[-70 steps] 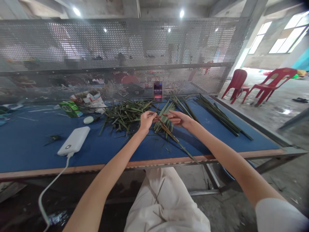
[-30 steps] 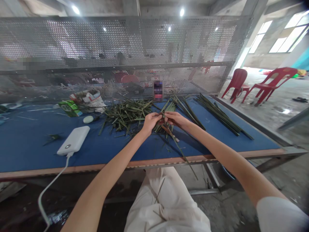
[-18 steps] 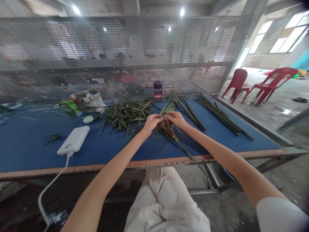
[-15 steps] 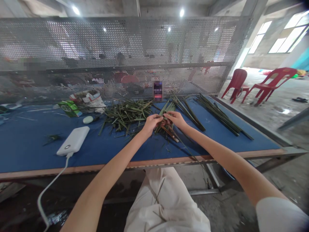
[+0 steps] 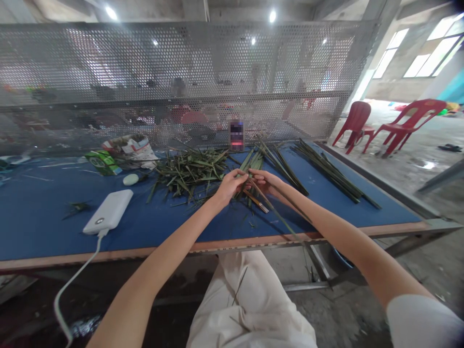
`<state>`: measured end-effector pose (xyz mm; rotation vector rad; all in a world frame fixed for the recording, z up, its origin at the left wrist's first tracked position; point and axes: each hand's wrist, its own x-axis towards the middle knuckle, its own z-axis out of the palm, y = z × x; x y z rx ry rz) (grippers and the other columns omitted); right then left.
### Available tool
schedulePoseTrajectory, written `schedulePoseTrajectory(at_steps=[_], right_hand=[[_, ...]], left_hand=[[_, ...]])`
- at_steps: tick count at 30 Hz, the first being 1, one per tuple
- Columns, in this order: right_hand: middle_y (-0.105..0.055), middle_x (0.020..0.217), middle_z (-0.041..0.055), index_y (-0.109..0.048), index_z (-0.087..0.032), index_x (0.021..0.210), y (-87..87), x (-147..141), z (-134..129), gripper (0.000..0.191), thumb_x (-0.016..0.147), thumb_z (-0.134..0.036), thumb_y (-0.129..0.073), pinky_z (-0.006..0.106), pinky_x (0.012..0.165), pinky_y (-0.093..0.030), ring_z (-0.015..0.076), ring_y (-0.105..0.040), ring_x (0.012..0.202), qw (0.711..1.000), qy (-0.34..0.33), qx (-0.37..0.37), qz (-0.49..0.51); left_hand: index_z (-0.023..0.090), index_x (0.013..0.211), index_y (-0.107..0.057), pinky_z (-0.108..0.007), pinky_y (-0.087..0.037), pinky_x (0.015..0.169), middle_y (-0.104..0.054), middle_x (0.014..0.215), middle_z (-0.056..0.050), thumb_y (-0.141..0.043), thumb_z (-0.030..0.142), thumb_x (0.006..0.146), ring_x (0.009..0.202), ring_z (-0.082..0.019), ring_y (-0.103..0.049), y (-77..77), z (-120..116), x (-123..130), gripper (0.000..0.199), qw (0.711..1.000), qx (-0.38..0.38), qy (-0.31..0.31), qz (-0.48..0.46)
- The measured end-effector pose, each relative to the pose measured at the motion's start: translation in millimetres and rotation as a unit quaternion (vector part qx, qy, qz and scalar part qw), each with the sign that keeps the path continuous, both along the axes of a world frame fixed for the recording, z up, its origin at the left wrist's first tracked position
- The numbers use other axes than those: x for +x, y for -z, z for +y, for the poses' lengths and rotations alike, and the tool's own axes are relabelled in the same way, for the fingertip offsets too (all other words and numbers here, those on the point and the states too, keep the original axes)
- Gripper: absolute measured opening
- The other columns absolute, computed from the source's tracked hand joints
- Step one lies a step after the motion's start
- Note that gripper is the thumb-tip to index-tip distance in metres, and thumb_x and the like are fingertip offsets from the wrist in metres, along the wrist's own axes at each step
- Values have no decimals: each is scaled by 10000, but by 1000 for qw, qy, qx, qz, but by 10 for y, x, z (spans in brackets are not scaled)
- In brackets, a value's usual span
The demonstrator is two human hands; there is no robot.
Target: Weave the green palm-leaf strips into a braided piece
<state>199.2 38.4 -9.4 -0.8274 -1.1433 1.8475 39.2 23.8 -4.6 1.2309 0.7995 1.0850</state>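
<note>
left hand [image 5: 229,187], right hand [image 5: 266,181], palm leaf [image 5: 275,213] now split

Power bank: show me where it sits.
In the head view, the white power bank lies on the blue table, left of the left forearm, near the pile of green leaf strips.

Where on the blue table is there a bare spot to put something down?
There's blue table showing between the white power bank and the pile of green leaves, and below the leaf bundle on the right. It's crowded around the left hand and right hand.
</note>
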Motion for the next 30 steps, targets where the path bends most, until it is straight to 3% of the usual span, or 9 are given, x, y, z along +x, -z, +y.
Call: schedulePoseTrajectory(at_steps=[6, 13, 18, 21, 24, 27, 30], right_hand=[[-332, 482, -95, -560, -168, 754, -6, -57, 6, 196, 775, -338, -656, 191, 396, -177, 40, -226, 403, 986, 100, 122, -51], [-451, 655, -46, -548, -149, 756, -73, -13, 11, 177, 720, -274, -667, 199, 515, -301, 46, -383, 552, 983, 16, 179, -25], [-389, 599, -73, -582, -177, 996, -71, 27, -36, 276, 784, -347, -634, 229, 451, -133, 47, -237, 460, 977, 7, 185, -106], [-279, 561, -90, -552, -178, 883, -65, 17, -46, 231, 800, -385, -612, 231, 455, -99, 52, -182, 459, 979, 4, 170, -116], [-300, 576, -78, -464, -177, 725, -62, 1, -43, 264, 789, -389, -608, 221, 460, -148, 54, -234, 488, 979, 1, 173, -109], [-376, 606, -61, -482, -174, 749, -57, 7, -45, 260, 783, -393, -619, 214, 478, -202, 62, -319, 531, 972, -7, 202, -118], [-347, 582, -72, -509, -182, 805, -53, 21, -52, 282, 793, -440, -622, 214, 469, -181, 61, -298, 511, 969, -16, 210, -131]], left_hand=[[168, 714, -574, -324, -535, 668, -665, 618, -18, -717, 285, 707, 583, -166, -650, 8, -2, -32, 184, 995, 68, -28, 63], [169, 704, -544, -313, -531, 627, -660, 599, -9, -704, 273, 711, 561, -163, -643, 9, 55, -59, 191, 994, 67, -71, 46], [169, 701, -542, -303, -526, 621, -649, 578, -1, -674, 228, 724, 569, -164, -646, -38, 10, -39, 147, 994, 66, -66, 47], [168, 698, -538, -299, -524, 615, -651, 575, 0, -670, 214, 725, 554, -159, -641, -48, -6, -28, 142, 994, 63, -68, 52], [164, 696, -537, -292, -519, 603, -658, 581, -7, -659, 196, 728, 540, -158, -639, -43, 6, -33, 130, 995, 55, -70, 51], [160, 701, -545, -295, -519, 606, -656, 578, -9, -654, 190, 725, 534, -159, -638, -36, 24, -43, 116, 996, 53, -57, 48], [163, 708, -551, -302, -522, 617, -648, 577, -3, -670, 209, 715, 541, -161, -639, -34, 26, -48, 128, 997, 54, -43, 40]])
